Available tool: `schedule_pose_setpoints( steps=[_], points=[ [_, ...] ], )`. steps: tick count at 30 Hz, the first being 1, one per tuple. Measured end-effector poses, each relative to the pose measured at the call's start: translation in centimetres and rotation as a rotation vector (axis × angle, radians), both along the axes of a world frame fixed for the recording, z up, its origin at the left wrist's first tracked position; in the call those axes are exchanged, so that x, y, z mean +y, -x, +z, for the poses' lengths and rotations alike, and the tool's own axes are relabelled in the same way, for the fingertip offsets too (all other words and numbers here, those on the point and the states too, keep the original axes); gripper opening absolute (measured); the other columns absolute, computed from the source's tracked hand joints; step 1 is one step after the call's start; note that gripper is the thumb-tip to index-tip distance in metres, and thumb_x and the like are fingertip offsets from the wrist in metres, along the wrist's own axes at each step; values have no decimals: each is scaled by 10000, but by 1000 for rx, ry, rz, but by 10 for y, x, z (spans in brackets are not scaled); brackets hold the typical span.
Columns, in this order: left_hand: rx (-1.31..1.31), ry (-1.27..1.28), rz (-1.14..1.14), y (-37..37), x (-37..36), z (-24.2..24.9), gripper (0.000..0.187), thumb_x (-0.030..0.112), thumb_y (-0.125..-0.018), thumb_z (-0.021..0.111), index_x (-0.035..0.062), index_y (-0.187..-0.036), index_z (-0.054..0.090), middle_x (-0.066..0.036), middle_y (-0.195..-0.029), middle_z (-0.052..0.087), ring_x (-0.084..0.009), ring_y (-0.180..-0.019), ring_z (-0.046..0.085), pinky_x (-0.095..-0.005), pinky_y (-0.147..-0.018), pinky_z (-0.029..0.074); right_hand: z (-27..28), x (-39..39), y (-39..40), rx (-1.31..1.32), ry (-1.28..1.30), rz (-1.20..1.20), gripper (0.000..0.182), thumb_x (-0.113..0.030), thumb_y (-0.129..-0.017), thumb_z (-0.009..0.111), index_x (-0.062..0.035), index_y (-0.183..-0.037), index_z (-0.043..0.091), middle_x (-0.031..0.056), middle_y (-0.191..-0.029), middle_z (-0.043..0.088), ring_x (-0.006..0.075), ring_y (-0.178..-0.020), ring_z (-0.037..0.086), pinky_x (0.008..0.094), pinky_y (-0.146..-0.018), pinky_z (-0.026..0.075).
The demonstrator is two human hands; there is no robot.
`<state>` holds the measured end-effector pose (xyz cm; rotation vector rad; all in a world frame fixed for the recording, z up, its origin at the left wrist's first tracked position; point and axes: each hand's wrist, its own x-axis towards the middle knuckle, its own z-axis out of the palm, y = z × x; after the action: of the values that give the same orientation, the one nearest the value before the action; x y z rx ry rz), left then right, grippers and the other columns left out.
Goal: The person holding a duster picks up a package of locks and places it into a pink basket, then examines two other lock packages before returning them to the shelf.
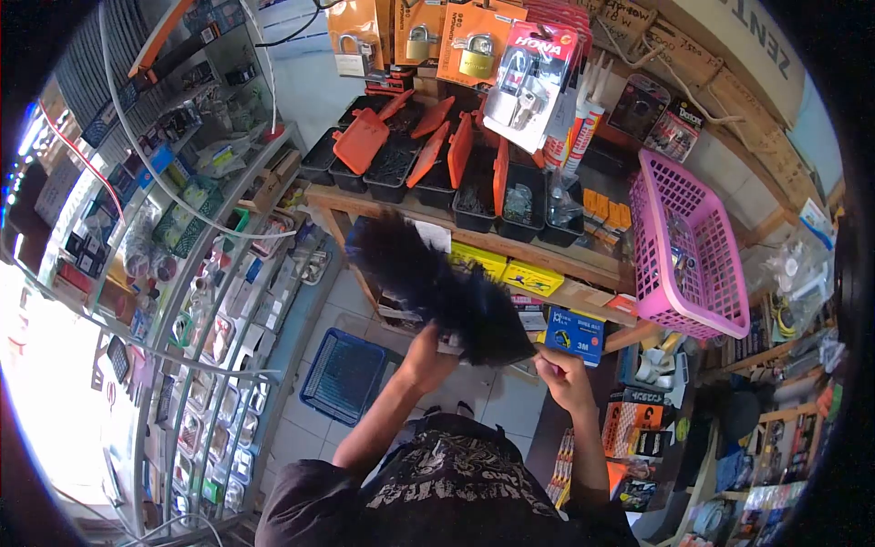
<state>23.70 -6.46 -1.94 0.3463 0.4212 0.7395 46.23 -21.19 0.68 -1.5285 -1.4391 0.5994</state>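
Observation:
A black feather duster [488, 314] spans the space in front of my body, its fluffy feathers reaching up and left toward the wooden shelf. Closed at its lower right end is my right hand [563, 378], gripping the thin end of the duster. My left hand [428, 362] is against the lower left side of the feathers with its fingers curled. A small pale patch shows by those fingertips, but the feathers cover what the hand holds.
Black bins with orange lids [361, 141] line the wooden shelf, below hanging padlocks [478, 56]. A pink basket [649, 242] stands at the right. On the tiled floor sits a blue basket [314, 401]. Glass shelving [196, 301] runs along the left.

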Motion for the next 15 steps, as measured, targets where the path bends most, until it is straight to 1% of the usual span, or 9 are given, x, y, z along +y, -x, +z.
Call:
schedule_pose_setpoints(
  steps=[2,4,5,9,10,11,12,13,15],
  points=[
    [-65,8,22,9,15,-2,400,305,-1015,378,64,-1304,516,-93,-1268,583,-261,-1145,554,-424,-1039,408,2,-3,-7,-1,35,14,245,-134,-911,634,33,-1087,667,27,-792,659,82,-609,511,237,-551,408],
    [-543,-93,-158,29,36,-5,417,320,-1021,367,66,-1328,493,-104,-1277,577,-273,-1156,550,-458,-1043,401,7,-8,-14,-1,66,35,238,-126,-908,634,37,-1078,667,30,-783,655,81,-615,515,237,-557,407],
    [-302,-58,-2,29,29,42,428,335,-1025,361,68,-1338,479,-109,-1286,570,-285,-1183,533,-472,-1059,380,11,-13,-17,4,78,28,238,-125,-906,636,39,-1076,667,35,-781,656,81,-616,512,237,-558,404],
    [97,134,111,17,11,35,448,377,-1022,375,75,-1333,485,-97,-1306,557,-268,-1190,531,-458,-1063,380,4,-10,-16,-13,96,23,248,-117,-906,635,39,-1096,665,34,-798,659,75,-625,502,236,-559,399],
    [101,137,106,14,8,13,448,377,-1022,375,75,-1333,485,-97,-1306,557,-268,-1190,531,-458,-1063,380,4,-6,-13,-46,132,29,255,-119,-910,629,37,-1109,662,29,-812,663,72,-633,504,234,-563,402],
    [-257,85,-63,10,10,-24,446,381,-1019,383,76,-1324,497,-96,-1290,568,-265,-1181,537,-455,-1060,383,5,0,-6,-45,136,21,255,-119,-910,629,37,-1109,662,29,-812,663,72,-633,504,234,-563,402],
    [-617,31,-232,4,9,-26,444,385,-1016,390,77,-1314,509,-95,-1274,579,-262,-1171,543,-452,-1058,386,7,7,5,40,144,-12,257,-125,-917,621,36,-1113,662,26,-817,665,68,-648,513,231,-574,412],
    [-136,55,-10,-2,9,-27,421,383,-1011,416,76,-1270,544,-84,-1224,608,-245,-1136,563,-441,-1031,415,8,12,15,126,148,-45,259,-131,-924,614,35,-1117,661,23,-822,667,64,-663,523,228,-586,422],
    [-113,34,86,-3,17,31,405,372,-1010,428,69,-1249,553,-81,-1189,625,-237,-1111,579,-432,-1016,430,8,13,33,170,148,-64,269,-139,-932,607,40,-1126,654,18,-824,666,58,-675,524,224,-596,430]
  ],
)
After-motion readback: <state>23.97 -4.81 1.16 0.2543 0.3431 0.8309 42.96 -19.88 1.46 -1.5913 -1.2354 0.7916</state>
